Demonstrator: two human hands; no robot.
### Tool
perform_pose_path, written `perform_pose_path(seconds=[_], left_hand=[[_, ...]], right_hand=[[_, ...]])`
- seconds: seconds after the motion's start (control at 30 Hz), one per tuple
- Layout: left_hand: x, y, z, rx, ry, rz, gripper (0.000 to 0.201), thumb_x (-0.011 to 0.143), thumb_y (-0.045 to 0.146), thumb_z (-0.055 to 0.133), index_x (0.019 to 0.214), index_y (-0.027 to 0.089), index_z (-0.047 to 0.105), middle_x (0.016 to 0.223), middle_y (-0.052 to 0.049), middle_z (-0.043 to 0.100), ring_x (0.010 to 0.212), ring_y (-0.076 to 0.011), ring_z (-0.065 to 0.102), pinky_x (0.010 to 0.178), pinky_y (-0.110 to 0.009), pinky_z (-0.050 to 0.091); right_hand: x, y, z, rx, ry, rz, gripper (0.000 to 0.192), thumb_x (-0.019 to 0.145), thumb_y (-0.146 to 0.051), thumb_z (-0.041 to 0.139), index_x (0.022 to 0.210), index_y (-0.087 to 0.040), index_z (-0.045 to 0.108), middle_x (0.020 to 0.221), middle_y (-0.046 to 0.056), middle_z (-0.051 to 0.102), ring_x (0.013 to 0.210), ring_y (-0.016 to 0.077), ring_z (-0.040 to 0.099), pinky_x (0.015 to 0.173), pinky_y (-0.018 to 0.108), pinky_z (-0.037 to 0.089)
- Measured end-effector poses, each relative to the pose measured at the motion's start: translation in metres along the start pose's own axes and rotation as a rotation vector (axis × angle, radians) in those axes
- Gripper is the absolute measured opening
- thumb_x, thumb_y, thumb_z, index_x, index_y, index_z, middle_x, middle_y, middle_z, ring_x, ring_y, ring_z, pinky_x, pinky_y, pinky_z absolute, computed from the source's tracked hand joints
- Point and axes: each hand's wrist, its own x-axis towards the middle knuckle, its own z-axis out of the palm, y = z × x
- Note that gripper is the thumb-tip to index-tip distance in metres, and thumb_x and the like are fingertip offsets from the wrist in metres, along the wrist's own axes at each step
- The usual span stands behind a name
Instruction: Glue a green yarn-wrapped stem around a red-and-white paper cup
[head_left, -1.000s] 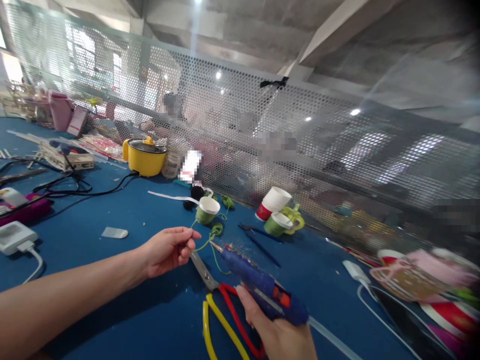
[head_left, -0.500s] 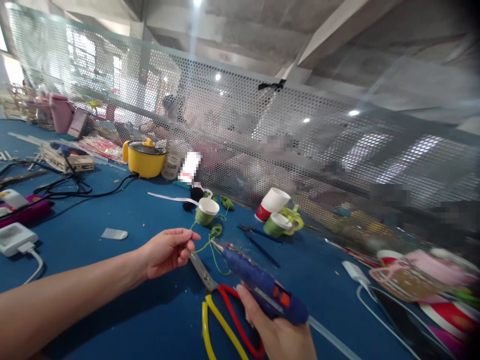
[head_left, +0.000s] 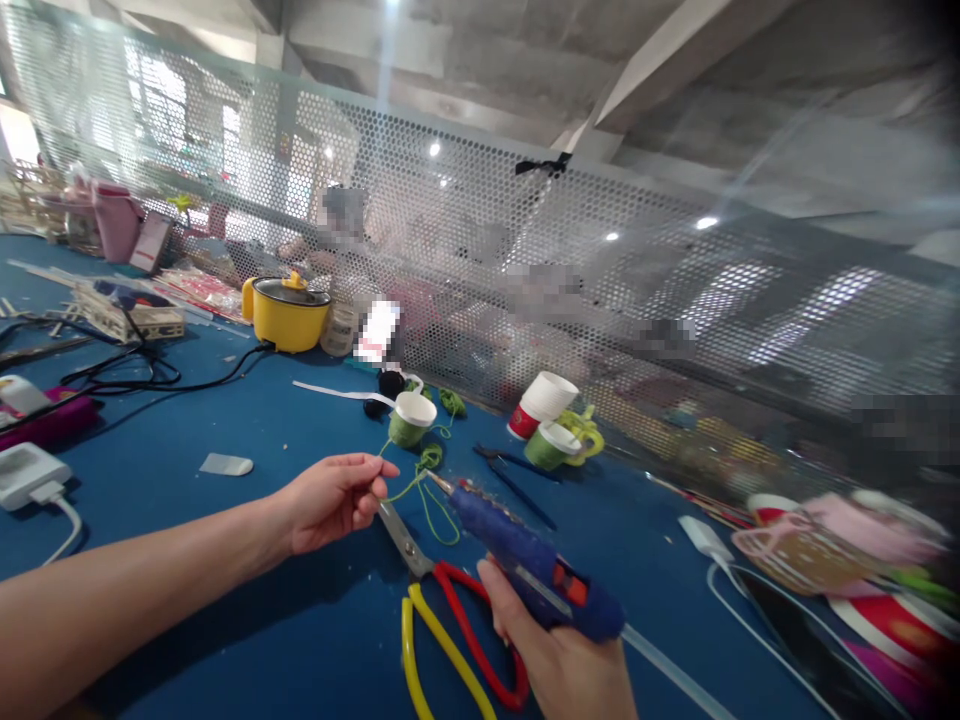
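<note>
Between thumb and fingertips, my left hand (head_left: 341, 503) pinches a strand of green yarn (head_left: 409, 489) that runs to a paper cup wrapped in green yarn (head_left: 411, 424). My right hand (head_left: 555, 640) grips a blue hot glue gun (head_left: 529, 560), its nozzle pointing left toward the yarn. A clear glue stick (head_left: 675, 672) sticks out of the gun's back. Below both hands lie scissors with red and yellow handles (head_left: 442, 640), their blade tips hidden by my left hand. Dark blue pliers (head_left: 517, 478) rest beyond the gun.
Behind the pliers stand white and red paper cups (head_left: 541, 405) and another green-wrapped cup (head_left: 551, 445). A yellow electric pot (head_left: 289, 315) sits farther left, with its black cord (head_left: 217, 375) across the table. A perforated screen (head_left: 450, 230) borders the back. At right are cables and a dark phone (head_left: 799, 635).
The glue gun has shifted slightly right, its nozzle a little farther from my left fingers. My left hand keeps its pinch on the yarn. The whole view has moved slightly.
</note>
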Motion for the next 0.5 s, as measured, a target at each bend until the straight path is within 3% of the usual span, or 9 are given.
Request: perform_pose_path(seconds=[0.33,0.5], left_hand=[[0.001,0.000,-0.001,-0.004,-0.002,-0.015,0.016,0.083,0.013,0.043,0.078,0.008,0.057,0.054,0.002,0.049,0.037,-0.0016,0.042,0.036,-0.011,0.034],[0.001,-0.001,0.000,0.003,0.009,-0.009,0.015,0.083,0.013,0.043,0.078,0.009,0.056,0.053,0.002,0.049,0.037,-0.0017,0.041,0.036,-0.011,0.032]], right_hand=[[0.007,-0.007,-0.003,-0.040,0.037,-0.047,0.043,0.084,-0.011,0.031,0.085,-0.027,0.071,0.047,0.001,0.062,0.052,0.0174,0.063,0.068,0.030,0.048],[0.016,-0.008,-0.015,-0.051,-0.046,-0.054,0.043,0.085,-0.011,0.030,0.089,-0.028,0.070,0.050,0.001,0.064,0.048,0.0160,0.062,0.065,0.028,0.049]])
